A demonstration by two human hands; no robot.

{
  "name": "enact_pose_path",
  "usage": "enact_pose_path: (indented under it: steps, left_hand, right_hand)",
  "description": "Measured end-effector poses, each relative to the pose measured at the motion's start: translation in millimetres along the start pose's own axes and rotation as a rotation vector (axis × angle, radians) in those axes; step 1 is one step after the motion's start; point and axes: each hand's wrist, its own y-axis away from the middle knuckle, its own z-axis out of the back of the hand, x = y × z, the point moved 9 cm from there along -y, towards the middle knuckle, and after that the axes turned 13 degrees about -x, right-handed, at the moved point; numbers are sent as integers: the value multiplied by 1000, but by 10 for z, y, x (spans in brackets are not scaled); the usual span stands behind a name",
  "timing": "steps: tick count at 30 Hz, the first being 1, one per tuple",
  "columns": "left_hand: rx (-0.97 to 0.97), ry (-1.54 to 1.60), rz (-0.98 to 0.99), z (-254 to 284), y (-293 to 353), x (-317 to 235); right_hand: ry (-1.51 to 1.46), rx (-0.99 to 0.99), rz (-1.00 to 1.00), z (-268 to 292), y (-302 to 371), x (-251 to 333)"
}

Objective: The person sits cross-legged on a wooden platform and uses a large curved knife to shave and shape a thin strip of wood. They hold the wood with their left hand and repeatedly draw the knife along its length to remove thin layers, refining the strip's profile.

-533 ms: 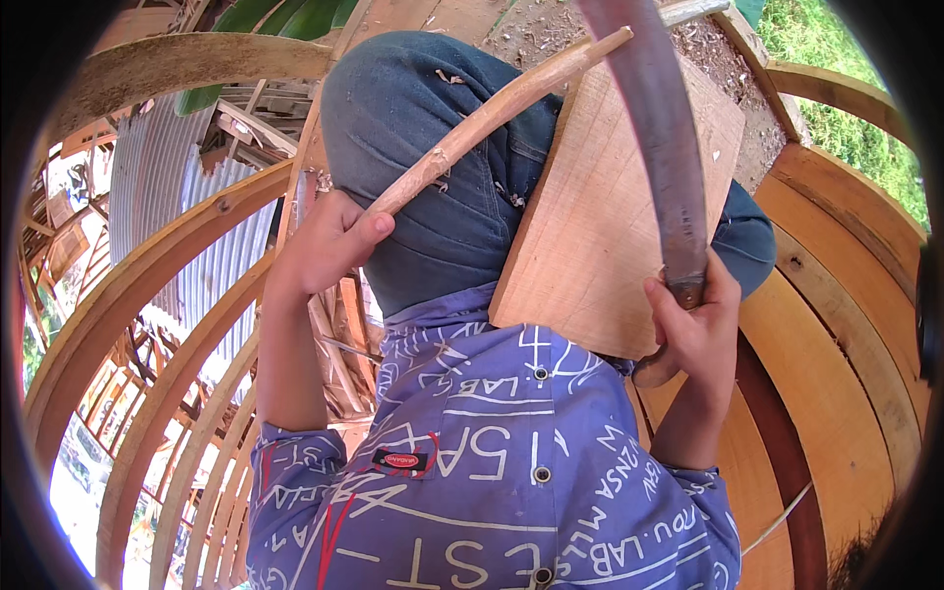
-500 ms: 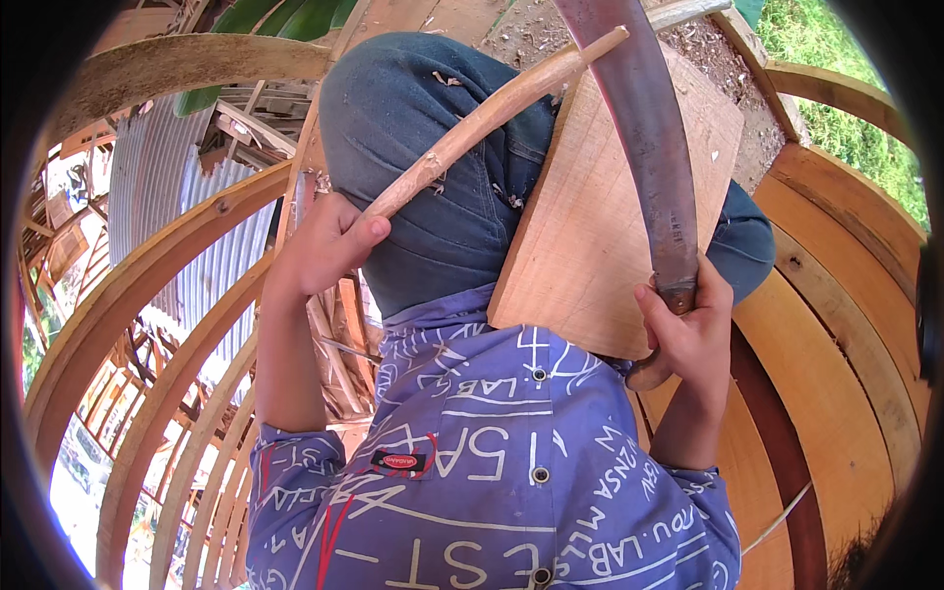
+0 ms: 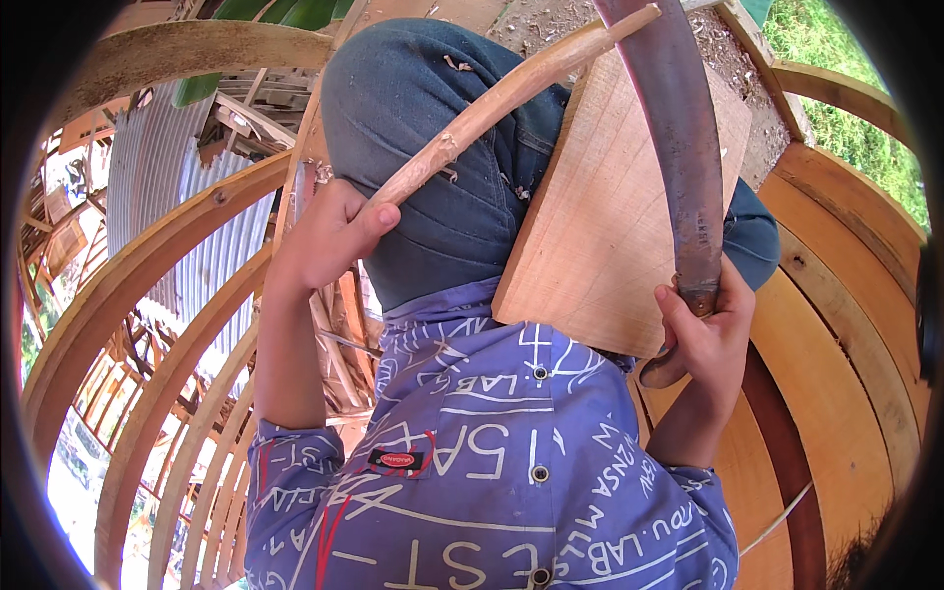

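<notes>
My left hand (image 3: 341, 236) is closed round the near end of a peeled wooden stick (image 3: 501, 98), which slants up to the right over my knee. In my right hand (image 3: 710, 320) is the dark handle of a machete (image 3: 678, 147), its broad, slightly curved blade pointing up and away. The stick's far part meets the blade near the top of the view; the blade covers a piece of it there. Beneath the machete, a flat wooden board (image 3: 610, 216) lies tilted across my lap. Small shavings cling to my jeans (image 3: 423, 118).
Curved wooden ribs (image 3: 167, 236) arch along the left, with corrugated metal sheets (image 3: 147, 187) and scattered timber beyond. Curved planks (image 3: 836, 364) form a wall on the right. Shavings litter the floor (image 3: 531, 25) ahead, and grass (image 3: 846, 138) shows at the upper right.
My right hand and the machete have shifted a little to the right. The stick's far part has moved right and slightly up, with my left hand still gripping its near end.
</notes>
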Motion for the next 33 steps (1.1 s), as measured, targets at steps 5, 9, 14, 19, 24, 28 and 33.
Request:
enact_pose_path:
  steps: [5, 9, 14, 19, 24, 28, 33]
  left_hand:
    - [-5, 7, -3, -15, -29, -48]
    - [-11, -8, -22, 0, -22, -41]
    - [20, 9, -2, 1, -23, -29]
    - [41, -7, 13, 5, -35, -18]
    - [51, -18, 26, 1, -29, -19]
    - [53, -4, 31, 1, -37, -12]
    - [61, 27, 51, -4, -28, 3]
  right_hand:
    - [-126, 61, -48, -141, 35, -17]
    - [-188, 221, -101, -199, -25, -125]
    - [-288, 278, -163, -283, -36, -243]
    - [-397, 364, -253, -396, -30, -334]
    - [-466, 436, -292, -465, -28, -371]
    - [-485, 448, -315, -485, -21, -397]
    - [-520, 478, -322, -521, -16, -426]
